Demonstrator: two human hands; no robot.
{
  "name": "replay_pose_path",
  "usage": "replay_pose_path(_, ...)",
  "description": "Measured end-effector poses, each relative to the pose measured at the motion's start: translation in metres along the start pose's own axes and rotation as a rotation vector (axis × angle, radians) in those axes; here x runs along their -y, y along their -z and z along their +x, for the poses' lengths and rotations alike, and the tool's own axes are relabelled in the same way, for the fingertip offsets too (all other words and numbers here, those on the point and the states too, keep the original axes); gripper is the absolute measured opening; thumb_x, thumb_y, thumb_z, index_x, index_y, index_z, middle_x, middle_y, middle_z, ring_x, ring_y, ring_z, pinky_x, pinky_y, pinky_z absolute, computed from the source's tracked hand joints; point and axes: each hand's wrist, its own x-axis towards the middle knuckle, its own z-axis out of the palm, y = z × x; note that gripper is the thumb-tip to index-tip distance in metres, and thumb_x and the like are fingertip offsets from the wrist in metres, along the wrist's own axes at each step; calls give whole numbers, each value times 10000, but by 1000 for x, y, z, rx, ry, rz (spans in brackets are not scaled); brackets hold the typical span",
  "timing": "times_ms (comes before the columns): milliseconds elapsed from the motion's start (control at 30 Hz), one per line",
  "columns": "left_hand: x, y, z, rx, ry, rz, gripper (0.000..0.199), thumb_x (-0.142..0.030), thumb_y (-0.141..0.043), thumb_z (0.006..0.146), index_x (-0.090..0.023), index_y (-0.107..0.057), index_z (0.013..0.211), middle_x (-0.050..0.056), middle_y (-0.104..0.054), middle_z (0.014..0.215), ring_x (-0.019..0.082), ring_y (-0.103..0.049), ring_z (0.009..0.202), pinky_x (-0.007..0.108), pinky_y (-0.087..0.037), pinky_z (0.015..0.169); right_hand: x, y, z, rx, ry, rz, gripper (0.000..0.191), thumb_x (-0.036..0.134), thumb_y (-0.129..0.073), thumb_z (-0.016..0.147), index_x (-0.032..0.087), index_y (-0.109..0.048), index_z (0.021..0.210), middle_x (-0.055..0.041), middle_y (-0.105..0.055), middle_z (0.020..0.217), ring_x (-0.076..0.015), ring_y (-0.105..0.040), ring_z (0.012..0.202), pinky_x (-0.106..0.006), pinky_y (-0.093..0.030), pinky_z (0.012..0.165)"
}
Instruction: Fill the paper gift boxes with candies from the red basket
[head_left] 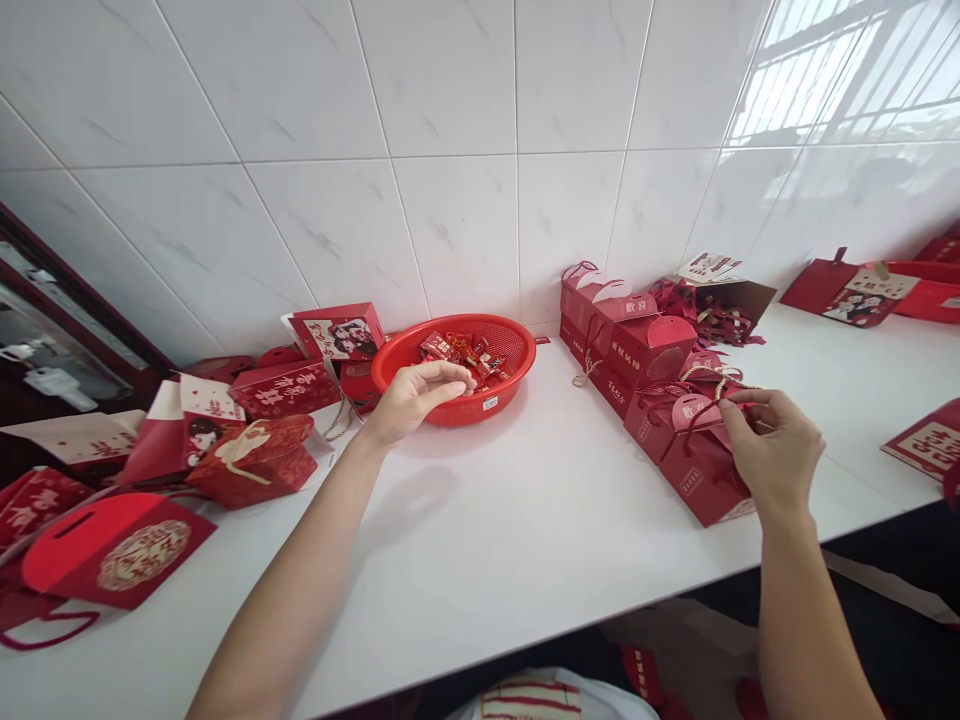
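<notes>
My left hand (426, 396) hovers over the near left rim of a red plastic colander (480, 405). Its fingers reach toward the inside, thumb slightly apart, and I see nothing held. In the colander lie small red wrapped packets (469, 350). On the right, my right hand (776, 440) pinches a cord handle (705, 415) on top of the nearest dark red gift box (694, 465). That box stands at the front end of a row of similar gift boxes (626, 340), some with rounded pink flaps. Part of the cord is hidden behind my fingers.
Assorted red gift boxes (259, 460) crowd the left of the white table (487, 560). An open box with dark red ribbons (720, 320) stands behind the row. Farther right are a flat red box (851, 295) and another red basket (930, 295). A tiled wall (450, 220) closes the back.
</notes>
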Motion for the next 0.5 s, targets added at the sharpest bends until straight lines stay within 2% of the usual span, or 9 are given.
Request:
replay_pose_path(300, -4, 1, 5, 30, 15, 44, 307, -445, -789, 736, -182, -759, 889, 88, -764, 957, 247, -691, 965, 404, -533, 951, 2, -7, 0, 26, 59, -34, 321, 529, -545, 690, 222, -616, 751, -15, -566, 590, -190, -528, 555, -352, -456, 637)
replay_pose_path(400, -13, 5, 7, 89, 17, 102, 296, -442, -775, 748, -186, -760, 896, 79, -762, 966, 239, -697, 950, 388, -549, 923, 7, 0, 0, 54, 62, -161, 424, 621, -513, 713, 221, -626, 801, -29, -579, 609, -203, -538, 573, -366, -450, 658)
replay_pose_path(500, -23, 13, 11, 155, 47, 174, 303, -438, -765, 755, -194, -760, 934, 73, -758, 1015, 230, -703, 946, 369, -563, 900, 13, 17, 9, 198, 49, -405, 521, 722, -486, 740, 235, -643, 843, -49, -597, 615, -242, -552, 609, -376, -429, 632)
